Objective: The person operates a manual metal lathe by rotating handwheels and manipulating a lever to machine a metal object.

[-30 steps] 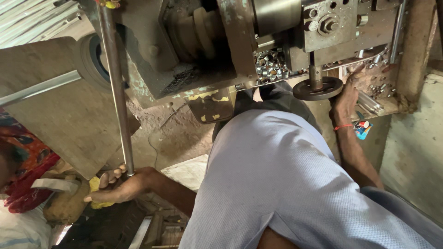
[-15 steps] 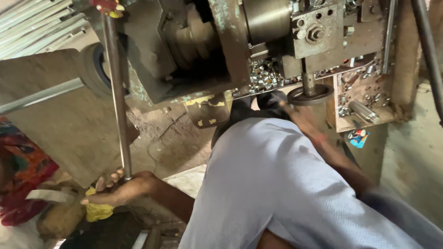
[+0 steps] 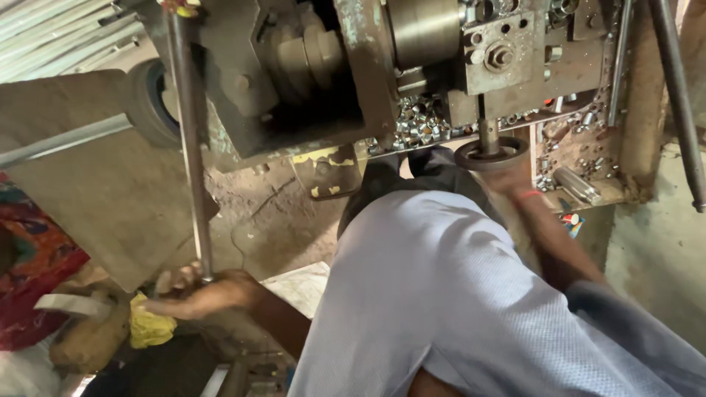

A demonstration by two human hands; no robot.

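Your right hand (image 3: 507, 175) has come off the parts tray (image 3: 588, 192) at the machine's right and now sits at the round handwheel (image 3: 491, 154); whether the grip is closed on it I cannot tell, since most of the hand is hidden. Your left hand (image 3: 195, 294) has stayed low, grip closed around the bottom of the long steel lever rod (image 3: 190, 140). That puts both hands on the machine's controls. The trough (image 3: 423, 121) under the spindle holds a heap of small shiny metal pieces, and the tray holds scattered fittings.
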